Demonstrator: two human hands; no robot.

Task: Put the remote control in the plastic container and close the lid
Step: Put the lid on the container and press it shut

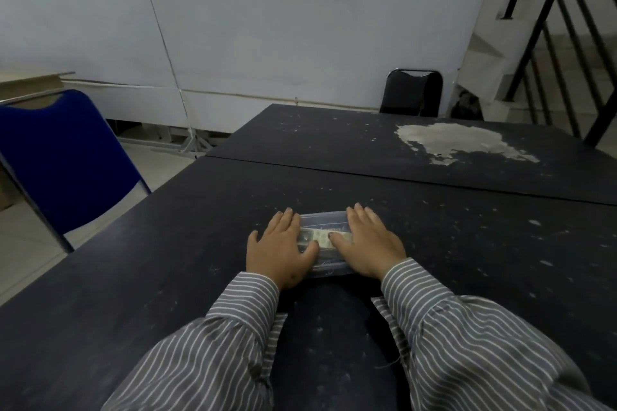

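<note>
1. On the clear plastic container [325,243], your fingers lie flat and close together, palms down, with nothing gripped.
2. Your left hand [278,248] covers the container's left end, thumb spread out onto the table [167,243] to the left.
3. Your right hand [369,243] covers the right end, its thumb pointing inward across the lid.
4. Between your hands, the remote control [322,238] shows pale through the clear lid, lying lengthwise inside the container.
5. Both wrists are straight, forearms in grey striped sleeves [450,327] reaching forward from your body.
6. The container sits on the dark, scuffed table just ahead of you; a blue chair [56,157] stands to the left.
</note>
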